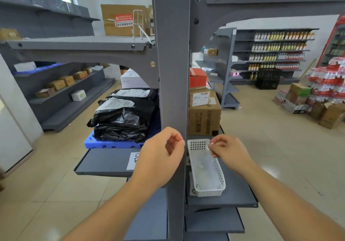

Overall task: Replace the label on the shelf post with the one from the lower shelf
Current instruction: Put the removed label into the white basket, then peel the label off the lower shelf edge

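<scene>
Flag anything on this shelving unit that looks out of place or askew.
The white basket on the lower shelf sits skewed to the shelf edge, on top of a sheet of paper. Another white label lies loose on the left shelf, partly hidden by the left hand. The shelf post shows no label.

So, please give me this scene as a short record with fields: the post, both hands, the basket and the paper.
post: grey upright, front face bare, no label visible on it
left hand: fingers curled at the post's left edge
right hand: pinching something small and white over the basket
basket: white, on the shelf right of the post
paper: white printed sheet on the left shelf, partly hidden by the left hand
</scene>
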